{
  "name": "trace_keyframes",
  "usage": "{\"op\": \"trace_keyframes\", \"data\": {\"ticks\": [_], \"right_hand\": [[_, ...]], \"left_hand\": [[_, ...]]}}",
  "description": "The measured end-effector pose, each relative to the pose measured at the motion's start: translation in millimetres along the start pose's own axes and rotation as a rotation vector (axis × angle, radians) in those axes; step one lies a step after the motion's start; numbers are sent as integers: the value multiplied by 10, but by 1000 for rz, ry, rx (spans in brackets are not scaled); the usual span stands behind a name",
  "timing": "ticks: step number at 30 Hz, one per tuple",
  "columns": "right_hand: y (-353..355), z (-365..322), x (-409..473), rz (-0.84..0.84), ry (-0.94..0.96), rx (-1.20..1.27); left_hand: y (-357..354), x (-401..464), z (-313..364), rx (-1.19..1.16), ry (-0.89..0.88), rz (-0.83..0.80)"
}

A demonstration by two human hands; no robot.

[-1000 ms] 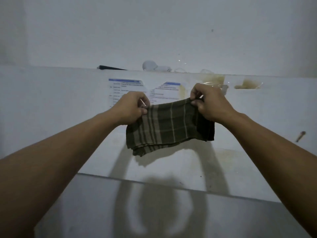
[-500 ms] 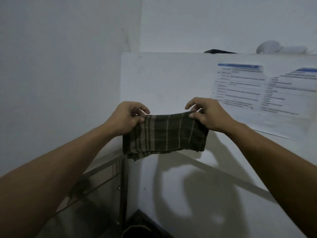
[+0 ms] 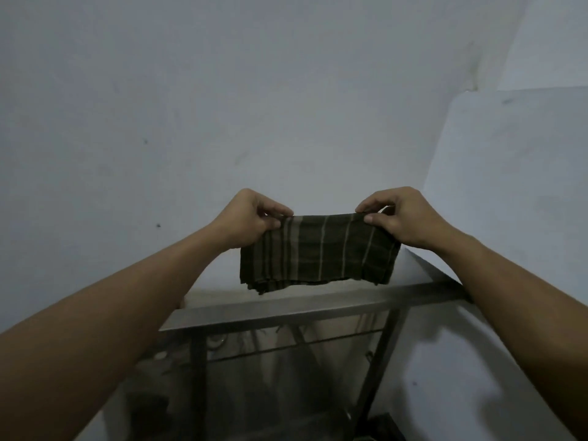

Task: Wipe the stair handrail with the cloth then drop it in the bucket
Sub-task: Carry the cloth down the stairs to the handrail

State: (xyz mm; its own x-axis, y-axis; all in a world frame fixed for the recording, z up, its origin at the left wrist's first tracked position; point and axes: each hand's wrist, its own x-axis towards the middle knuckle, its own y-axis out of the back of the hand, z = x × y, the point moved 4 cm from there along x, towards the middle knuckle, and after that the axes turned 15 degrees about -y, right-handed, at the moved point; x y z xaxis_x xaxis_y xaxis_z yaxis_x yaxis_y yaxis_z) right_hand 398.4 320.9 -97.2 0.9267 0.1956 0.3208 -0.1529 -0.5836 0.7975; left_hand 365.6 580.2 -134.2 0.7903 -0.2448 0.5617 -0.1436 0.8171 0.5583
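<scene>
A dark green checked cloth (image 3: pixel 318 249), folded into a thick rectangle, hangs stretched between both hands at the centre of the view. My left hand (image 3: pixel 248 218) pinches its upper left corner and my right hand (image 3: pixel 404 218) pinches its upper right corner. Just below the cloth runs a flat grey metal handrail (image 3: pixel 286 308), sloping slightly up to the right. The cloth's lower edge hangs a little above the rail, apart from it. No bucket is in view.
Dark metal posts (image 3: pixel 199 377) and a thin crossbar (image 3: pixel 286 346) hold up the rail. A plain white wall (image 3: pixel 222 106) fills the background, and a lower white wall (image 3: pixel 509 186) juts in from the right. The space beneath the rail is dim and unclear.
The view has swung left, away from the papers on the low wall, and the metal handrail has come into view under the cloth. Both hands still hold the cloth stretched.
</scene>
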Motion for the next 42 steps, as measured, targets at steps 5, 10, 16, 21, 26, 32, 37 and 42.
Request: {"op": "trace_keyframes", "data": {"ticks": [5,10,16,21,26,32,37,42], "right_hand": [[-750,-462,524,-162,161,90],[-1458,-1036,795,-341,358,169],[-2200,-1796,630,-564,598,278],[-2759,-2447,178,-753,746,340],[-3163,-3149,-432,-886,922,388],[-3554,-4092,-1212,-971,1100,410],[-3822,-4955,-1857,-1043,1210,438],[-3947,-5982,-2451,-1076,1296,452]], "left_hand": [[557,-432,-367,153,180,137],[1011,-1019,-462,286,367,310],[1329,-1937,-265,448,592,500],[1506,-2731,75,576,753,613],[1703,-3473,463,668,874,722],[2028,-4352,873,751,1010,879],[2482,-5077,1155,794,1063,977],[3224,-5795,1457,828,1094,1054]]}}
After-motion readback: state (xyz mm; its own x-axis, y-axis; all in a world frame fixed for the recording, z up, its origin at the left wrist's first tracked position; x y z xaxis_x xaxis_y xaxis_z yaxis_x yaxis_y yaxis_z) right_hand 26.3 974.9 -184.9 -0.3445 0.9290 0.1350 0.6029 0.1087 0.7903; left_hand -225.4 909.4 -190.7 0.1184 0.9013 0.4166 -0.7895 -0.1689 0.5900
